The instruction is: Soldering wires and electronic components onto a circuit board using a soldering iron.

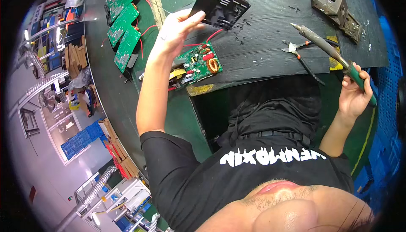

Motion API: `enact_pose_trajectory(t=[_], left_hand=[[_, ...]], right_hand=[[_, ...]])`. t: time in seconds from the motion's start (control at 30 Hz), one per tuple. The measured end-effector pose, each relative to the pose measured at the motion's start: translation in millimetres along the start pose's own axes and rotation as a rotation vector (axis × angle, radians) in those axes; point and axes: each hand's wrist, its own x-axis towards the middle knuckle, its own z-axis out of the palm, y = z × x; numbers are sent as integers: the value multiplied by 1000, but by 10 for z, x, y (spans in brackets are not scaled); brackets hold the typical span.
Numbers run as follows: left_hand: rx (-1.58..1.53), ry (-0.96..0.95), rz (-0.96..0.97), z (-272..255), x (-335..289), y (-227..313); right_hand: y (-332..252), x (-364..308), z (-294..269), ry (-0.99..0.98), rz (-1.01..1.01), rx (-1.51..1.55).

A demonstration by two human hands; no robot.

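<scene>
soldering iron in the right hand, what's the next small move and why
Probably bring the soldering iron's tip in toward the black slotted panel: the left hand holds the panel raised over the bench, while the right hand holds the iron off to the right, tip well apart from it.

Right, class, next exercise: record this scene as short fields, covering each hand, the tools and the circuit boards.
Left hand: holds black slotted panel
Right hand: grips green-handled soldering iron
Lying tool: pliers-like cutters, handles spread
Upper right: metal stand
Near left forearm: component-filled board, partly hidden
Far left: green boards, overlapping
</scene>
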Motion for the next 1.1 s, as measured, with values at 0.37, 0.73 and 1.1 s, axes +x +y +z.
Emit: enact_pose_trajectory(t=[0.37, 0.73, 1.1], left_hand=[[707, -119, 59, -69, 313, 9], [958, -377, 243, -186, 532, -109], [941, -111, 303, -351, 410, -43]], right_hand=[[35, -101, 84, 66, 36, -18], [115, -5, 208, 8, 39, -43], [96, -20, 212, 24, 24, -44]])
